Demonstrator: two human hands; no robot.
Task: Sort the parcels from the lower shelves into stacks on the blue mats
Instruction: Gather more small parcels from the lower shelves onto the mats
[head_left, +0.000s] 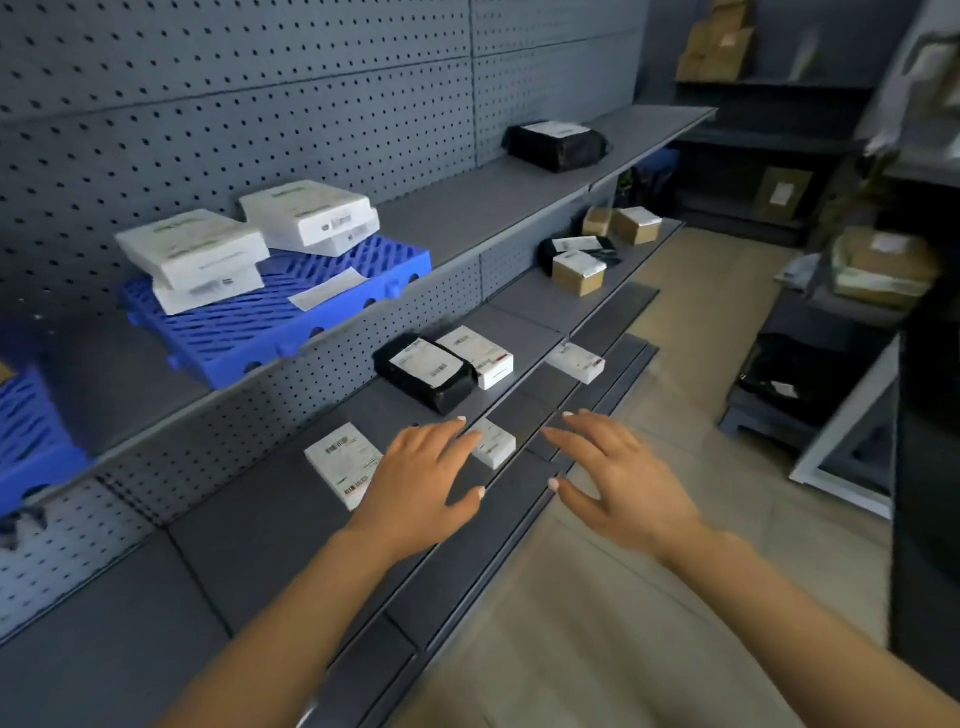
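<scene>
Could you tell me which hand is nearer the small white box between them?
Left. The left hand reaches the small white box from its left; the right hand is apart to its right.

White parcels (192, 249) lie stacked on the blue mat (249, 332); loose parcels (340, 462) lie below.

Bare forearms — left hand (422, 470), right hand (621, 480) — pale nails.

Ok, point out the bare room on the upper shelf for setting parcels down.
Free: the front of the blue mat, ahead of the white stack and white parcel, beside a paper slip; also the shelf between mat and black parcel. Crowded: the mat's back.
</scene>
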